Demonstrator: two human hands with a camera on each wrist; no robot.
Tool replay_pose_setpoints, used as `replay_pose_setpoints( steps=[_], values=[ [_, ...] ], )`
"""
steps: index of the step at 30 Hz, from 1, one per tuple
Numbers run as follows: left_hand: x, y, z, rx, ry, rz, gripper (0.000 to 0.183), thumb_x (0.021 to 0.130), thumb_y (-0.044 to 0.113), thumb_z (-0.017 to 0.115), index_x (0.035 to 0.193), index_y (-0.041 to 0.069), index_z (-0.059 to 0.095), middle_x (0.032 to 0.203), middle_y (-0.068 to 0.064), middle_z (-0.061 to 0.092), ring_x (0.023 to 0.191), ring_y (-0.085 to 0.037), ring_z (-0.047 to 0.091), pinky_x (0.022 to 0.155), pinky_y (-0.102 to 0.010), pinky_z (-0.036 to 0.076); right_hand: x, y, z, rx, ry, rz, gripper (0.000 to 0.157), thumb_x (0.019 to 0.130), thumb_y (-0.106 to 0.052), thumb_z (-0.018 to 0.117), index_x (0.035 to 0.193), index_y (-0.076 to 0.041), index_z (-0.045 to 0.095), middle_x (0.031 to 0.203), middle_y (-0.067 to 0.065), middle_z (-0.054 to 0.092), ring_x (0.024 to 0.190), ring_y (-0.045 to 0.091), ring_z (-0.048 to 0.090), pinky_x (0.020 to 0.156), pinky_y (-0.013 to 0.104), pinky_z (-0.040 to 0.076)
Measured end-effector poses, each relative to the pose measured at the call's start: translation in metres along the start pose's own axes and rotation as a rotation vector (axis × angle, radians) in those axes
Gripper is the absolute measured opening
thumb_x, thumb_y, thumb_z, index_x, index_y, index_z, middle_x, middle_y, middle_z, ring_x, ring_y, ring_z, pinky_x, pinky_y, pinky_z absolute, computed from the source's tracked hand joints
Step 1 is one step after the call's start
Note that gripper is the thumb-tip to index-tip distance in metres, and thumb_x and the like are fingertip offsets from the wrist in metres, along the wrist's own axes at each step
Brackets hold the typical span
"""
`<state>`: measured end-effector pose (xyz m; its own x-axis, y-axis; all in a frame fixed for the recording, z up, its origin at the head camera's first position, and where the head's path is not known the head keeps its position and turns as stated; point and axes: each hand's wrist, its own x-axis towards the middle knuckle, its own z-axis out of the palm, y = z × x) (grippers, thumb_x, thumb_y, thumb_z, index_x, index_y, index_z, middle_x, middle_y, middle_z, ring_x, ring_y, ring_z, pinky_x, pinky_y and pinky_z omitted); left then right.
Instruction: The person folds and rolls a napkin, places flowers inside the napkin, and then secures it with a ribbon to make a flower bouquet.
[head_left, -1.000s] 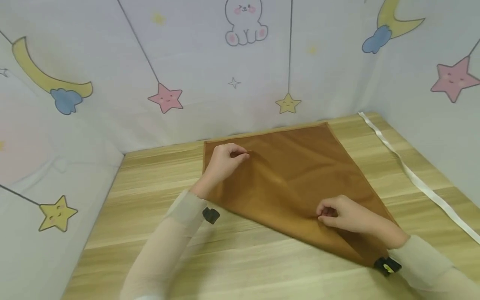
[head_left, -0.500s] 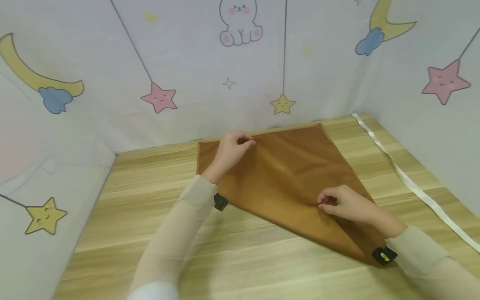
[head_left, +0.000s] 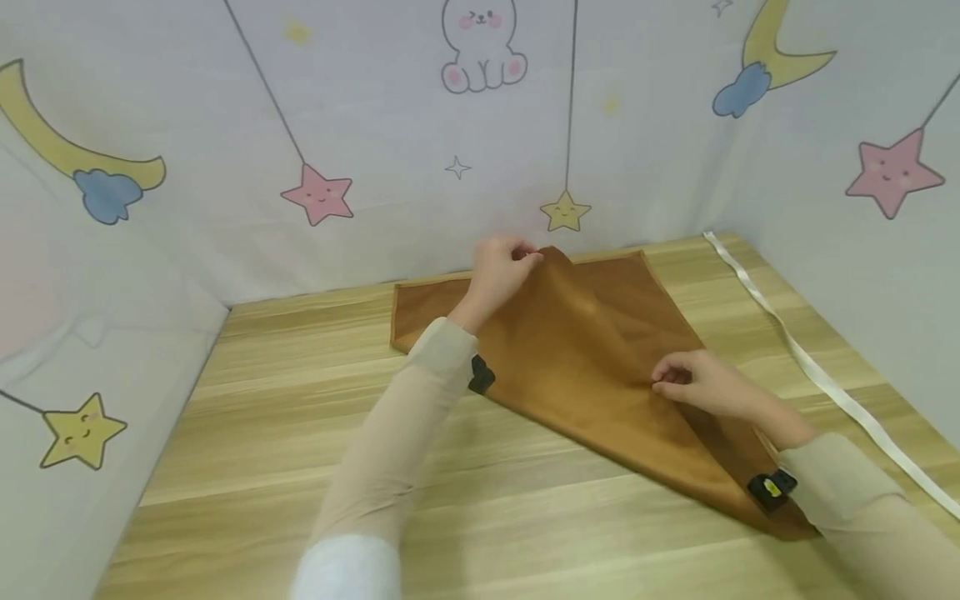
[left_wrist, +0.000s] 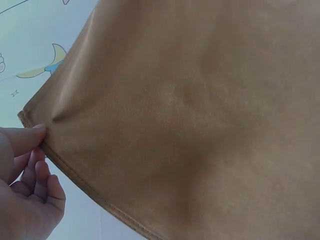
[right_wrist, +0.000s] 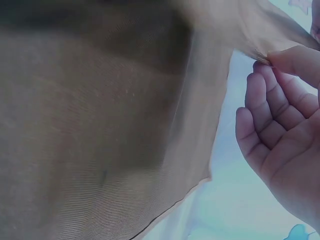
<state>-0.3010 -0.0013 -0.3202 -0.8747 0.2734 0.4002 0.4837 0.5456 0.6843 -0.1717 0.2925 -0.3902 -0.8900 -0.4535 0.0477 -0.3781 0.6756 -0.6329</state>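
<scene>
A brown cloth [head_left: 562, 375] with stitched hems lies partly folded over on the table, its near flap raised. My left hand [head_left: 497, 275] pinches the flap by its hem and holds it up near the back edge of the cloth. In the left wrist view, thumb and finger of the left hand [left_wrist: 30, 185] grip just beside a corner of the cloth [left_wrist: 165, 100]. Nearer and to the right, my right hand [head_left: 708, 385] pinches the cloth too. The right wrist view has the right hand [right_wrist: 285, 120] gripping gathered cloth between thumb and finger, other fingers loosely curled.
A long white ribbon [head_left: 821, 375] runs along the right side of the wood-grain table [head_left: 300, 433]. Pale fabric walls [head_left: 405, 125] printed with stars and moons enclose the back and sides.
My left hand has moved right and away, carrying the pinched hem up past the cloth's back edge. My right hand has shifted slightly away, still pinching. More of the cloth is turned over.
</scene>
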Motion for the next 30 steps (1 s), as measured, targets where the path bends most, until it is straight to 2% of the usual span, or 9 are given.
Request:
replay_pose_setpoints(
  steps=[6, 12, 20, 26, 30],
  values=[
    [0.009, 0.002, 0.021, -0.022, 0.022, 0.019, 0.013, 0.089, 0.01, 0.066, 0.087, 0.0, 0.072, 0.085, -0.011, 0.071, 0.074, -0.016, 0.057, 0.066, -0.023, 0.046, -0.001, 0.011, -0.005, 0.03, -0.028, 0.078, 0.007, 0.09, -0.01, 0.065, 0.093, -0.004, 0.065, 0.082, -0.001, 0.063, 0.074, 0.003, 0.054, 0.065, 0.022, 0.047],
    [0.018, 0.002, 0.034, -0.041, -0.004, -0.044, 0.012, 0.091, 0.011, 0.065, 0.089, 0.001, 0.071, 0.088, -0.009, 0.07, 0.077, -0.016, 0.058, 0.069, -0.023, 0.048, 0.002, 0.02, -0.004, 0.014, -0.02, 0.107, 0.008, 0.089, -0.011, 0.066, 0.092, -0.004, 0.066, 0.081, -0.001, 0.064, 0.073, 0.004, 0.055, 0.065, 0.023, 0.047],
    [0.034, 0.005, 0.04, -0.031, -0.002, -0.104, 0.015, 0.093, 0.014, 0.063, 0.096, 0.002, 0.072, 0.096, -0.009, 0.071, 0.089, -0.02, 0.064, 0.077, -0.027, 0.051, 0.008, 0.028, -0.012, -0.02, 0.006, 0.135, 0.012, 0.089, -0.013, 0.066, 0.094, -0.002, 0.066, 0.085, 0.001, 0.067, 0.077, 0.01, 0.057, 0.066, 0.025, 0.048],
    [0.038, 0.006, 0.046, -0.014, 0.02, -0.081, 0.015, 0.092, 0.011, 0.062, 0.096, 0.001, 0.073, 0.097, -0.01, 0.072, 0.091, -0.021, 0.064, 0.079, -0.027, 0.051, 0.007, 0.036, -0.016, -0.053, 0.031, 0.148, 0.015, 0.09, -0.015, 0.065, 0.096, -0.002, 0.067, 0.087, 0.002, 0.068, 0.081, 0.014, 0.059, 0.07, 0.028, 0.048],
    [0.039, 0.008, 0.05, -0.025, 0.038, -0.071, 0.016, 0.093, 0.011, 0.061, 0.098, 0.001, 0.073, 0.098, -0.01, 0.072, 0.093, -0.021, 0.065, 0.08, -0.026, 0.051, 0.006, 0.04, -0.018, -0.052, 0.044, 0.165, 0.016, 0.09, -0.016, 0.065, 0.096, -0.001, 0.067, 0.086, 0.003, 0.067, 0.078, 0.013, 0.058, 0.067, 0.027, 0.048]
  ],
)
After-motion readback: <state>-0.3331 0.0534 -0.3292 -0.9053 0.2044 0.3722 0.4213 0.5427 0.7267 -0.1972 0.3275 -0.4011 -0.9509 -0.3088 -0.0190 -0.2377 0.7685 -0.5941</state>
